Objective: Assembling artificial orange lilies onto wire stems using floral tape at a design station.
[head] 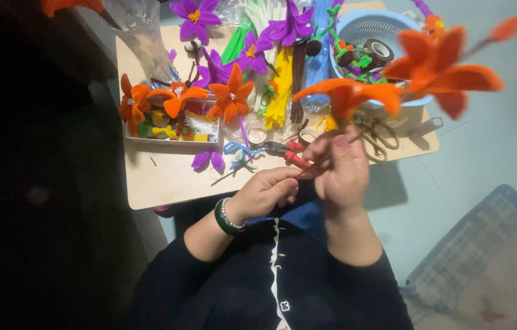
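Nearest: orange fuzzy pipe-cleaner flower spray [417, 76], above the pale wooden board [160, 180]; left hand [265, 192] and right hand [343, 168] pinching its thin stem; probably light, bendy, best gripped low on the stem

Both forearms rise from 6 o'clock, sleeves dark, pushed back off the wrists. Left hand [264, 192] at 7 o'clock of frame centre: loosely curled, knuckles up, fingers [286, 183] pinched toward 2 o'clock. Right hand [344, 168] just beside it, back to camera, fingers closed, thumb tucked. Fingertips nearly meet.
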